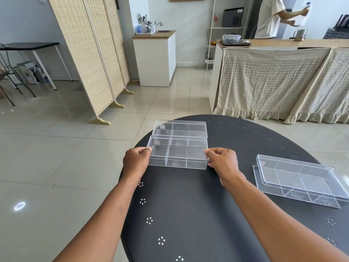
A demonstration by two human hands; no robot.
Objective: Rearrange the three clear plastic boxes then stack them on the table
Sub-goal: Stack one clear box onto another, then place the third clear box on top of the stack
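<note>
**Squarely between two hands: the near box, gripped end to end**

Here the left hand (pixel 136 161) pinches the left short end of the near box (pixel 178 155), which lies crosswise on the dark table (pixel 188 214), and the right hand (pixel 222 161) pinches the other end. The far box (pixel 180 128) sits just behind, seemingly touching. Well apart on the right lies the third box (pixel 302 181), nearer the right hand.

Left hand (pixel 136 160) and right hand (pixel 222 161) grip near box (pixel 177 155) on table (pixel 188 214).
</note>
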